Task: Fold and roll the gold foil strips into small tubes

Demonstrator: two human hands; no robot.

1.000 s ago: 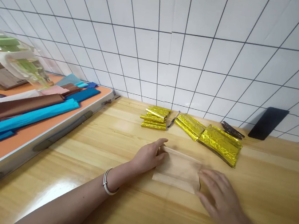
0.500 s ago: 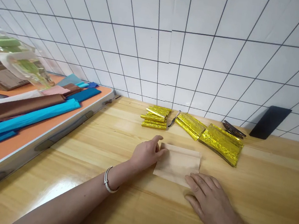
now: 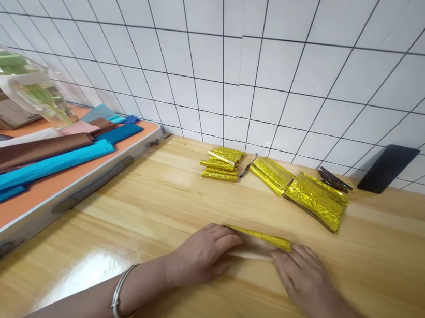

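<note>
A sheet of gold foil paper lies on the wooden table, its pale back partly showing and a narrow gold edge folded over along the far side. My left hand, with a silver bangle at the wrist, has its fingers closed on the sheet's left end. At the right end my right hand grips the folded edge between thumb and fingers. Beyond the hands sit a small pile of folded gold strips and two flat stacks of gold foil paper, a smaller stack and a larger stack.
A pen lies between the strips and the stacks. Near the tiled wall are a dark hair clip and a black phone-like slab leaning upright. On the left, an orange-topped surface carries blue and brown paper rolls, a cardboard box and a green-lidded bottle.
The sheet lay flat, pale side up; now its far edge is folded over, showing gold. Both hands have closed on its ends, and my left hand has come nearer to me.
</note>
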